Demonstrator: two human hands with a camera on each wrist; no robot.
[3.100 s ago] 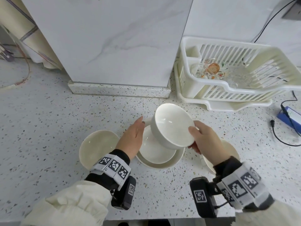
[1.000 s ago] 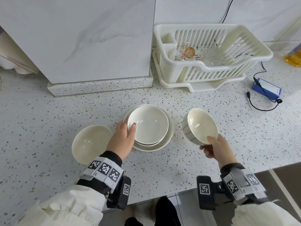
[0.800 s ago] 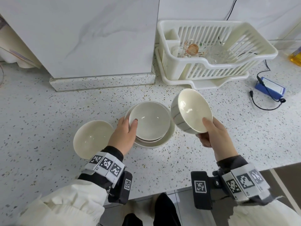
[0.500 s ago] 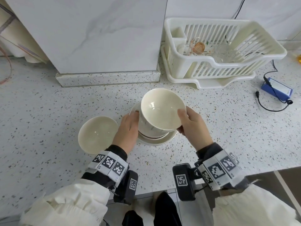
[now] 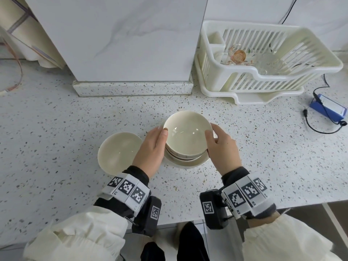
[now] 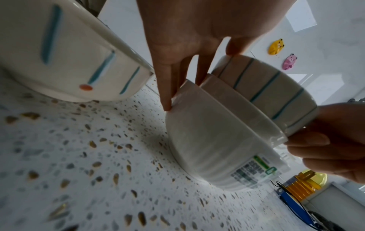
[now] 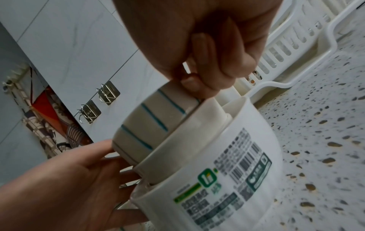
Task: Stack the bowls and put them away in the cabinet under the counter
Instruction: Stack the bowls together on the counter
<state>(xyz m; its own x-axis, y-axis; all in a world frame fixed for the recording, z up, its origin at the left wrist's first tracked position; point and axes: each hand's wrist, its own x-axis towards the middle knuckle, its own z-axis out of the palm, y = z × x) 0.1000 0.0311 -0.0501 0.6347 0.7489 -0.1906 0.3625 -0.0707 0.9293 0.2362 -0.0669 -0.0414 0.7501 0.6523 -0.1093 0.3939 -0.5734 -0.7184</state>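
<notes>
So the right hand (image 5: 222, 149) pinches the striped bowl (image 5: 186, 134) by its rim to seat it. The left hand (image 5: 152, 149) keeps its fingers (image 6: 166, 87) straight, bracing the stack (image 5: 188, 161) (fourth bowl (image 5: 117, 151) waits beside).

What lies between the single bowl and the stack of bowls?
The left hand, its fingers resting against the stack; the single bowl stands just outside it. Head view shows this.

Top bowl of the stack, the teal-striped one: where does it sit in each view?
Head: teal-striped bowl at centre, atop the stack, between left hand and right hand.
Left wrist: teal-striped bowl upper right, tilted.
Right wrist: teal-striped bowl left of centre.
Shared landmark: bottom bowl, its sticker showing in both wrist views.
</notes>
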